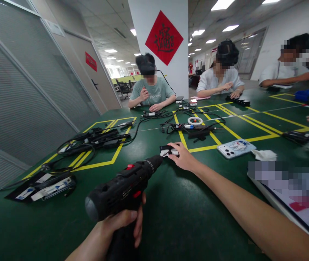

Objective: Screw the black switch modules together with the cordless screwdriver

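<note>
My left hand (pixel 125 223) is wrapped round the grip of a black cordless drill (pixel 118 186) with red buttons. The drill tilts up and away to the right, and its chuck (pixel 154 163) comes close to a small black-and-white part (pixel 166 150) on the green table. From the right, my right hand (pixel 183 156) pinches that part between thumb and fingers, covering its right end. Whether the drill's tip touches the part, I cannot tell.
Black cables and tools (pixel 102 137) lie on the left, near a flat black-and-white item (pixel 52 186). Beyond my right hand are a white ring (pixel 195 120) and more cables. A phone (pixel 236 148), tissue (pixel 264 155) and tablet-like object (pixel 287 195) lie right. Several people sit around the table.
</note>
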`<state>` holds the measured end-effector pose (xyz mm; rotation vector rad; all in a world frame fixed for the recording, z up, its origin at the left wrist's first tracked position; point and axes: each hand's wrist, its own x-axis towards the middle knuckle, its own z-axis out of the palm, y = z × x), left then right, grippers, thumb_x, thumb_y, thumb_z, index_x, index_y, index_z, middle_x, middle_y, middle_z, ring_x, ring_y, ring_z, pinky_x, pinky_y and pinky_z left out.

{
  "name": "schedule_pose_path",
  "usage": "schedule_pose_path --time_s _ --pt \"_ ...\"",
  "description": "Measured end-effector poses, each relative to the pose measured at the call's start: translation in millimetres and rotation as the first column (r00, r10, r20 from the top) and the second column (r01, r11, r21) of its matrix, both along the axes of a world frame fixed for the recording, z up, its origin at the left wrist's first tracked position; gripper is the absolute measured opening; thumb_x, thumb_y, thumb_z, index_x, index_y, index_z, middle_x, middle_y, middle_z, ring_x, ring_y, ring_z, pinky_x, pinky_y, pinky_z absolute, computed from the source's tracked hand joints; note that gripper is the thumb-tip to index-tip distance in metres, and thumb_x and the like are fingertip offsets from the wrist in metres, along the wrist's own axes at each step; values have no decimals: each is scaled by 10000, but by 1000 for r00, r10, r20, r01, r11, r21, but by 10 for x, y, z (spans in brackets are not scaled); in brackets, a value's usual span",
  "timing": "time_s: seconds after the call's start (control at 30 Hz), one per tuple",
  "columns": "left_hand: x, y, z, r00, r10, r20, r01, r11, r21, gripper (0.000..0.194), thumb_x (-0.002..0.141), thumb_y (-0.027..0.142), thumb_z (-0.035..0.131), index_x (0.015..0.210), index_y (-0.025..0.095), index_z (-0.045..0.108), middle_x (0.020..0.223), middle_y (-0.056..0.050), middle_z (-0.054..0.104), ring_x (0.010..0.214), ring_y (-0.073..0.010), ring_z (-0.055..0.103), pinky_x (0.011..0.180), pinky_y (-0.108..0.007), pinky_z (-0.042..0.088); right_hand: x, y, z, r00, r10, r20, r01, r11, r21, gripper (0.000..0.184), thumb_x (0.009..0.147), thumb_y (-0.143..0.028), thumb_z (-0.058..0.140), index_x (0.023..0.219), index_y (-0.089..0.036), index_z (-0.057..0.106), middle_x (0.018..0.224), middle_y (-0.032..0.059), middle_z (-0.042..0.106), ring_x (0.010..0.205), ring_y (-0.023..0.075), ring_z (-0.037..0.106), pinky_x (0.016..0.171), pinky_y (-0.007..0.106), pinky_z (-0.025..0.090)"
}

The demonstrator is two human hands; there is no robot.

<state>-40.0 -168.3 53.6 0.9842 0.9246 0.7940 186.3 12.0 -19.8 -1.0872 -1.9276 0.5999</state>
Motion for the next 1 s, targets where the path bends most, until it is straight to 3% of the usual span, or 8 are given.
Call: schedule_pose_path --time_s 0.6,1.0 --pt "-19 24 3 999 -48 11 48 999 10 249 819 255 462 1025 190 338 581 -12 593 480 -190 538 513 -332 396 -4 17 -17 1000 12 -18 -12 1000 -14 465 801 -241 597 1252 -251 485 1181 74 432 1105 181 487 1013 345 353" --pt "-10 0 -18 1000 2 -27 -2 1000 18 245 806 272 470 1022 201 377 563 -5 577 468 -206 544 498 -334 398 -1 -12 24 1000 12 -9 -13 999 -50 459 806 -242 591 1252 -249 483 1188 71 426 1090 173 499 1003 344 363"
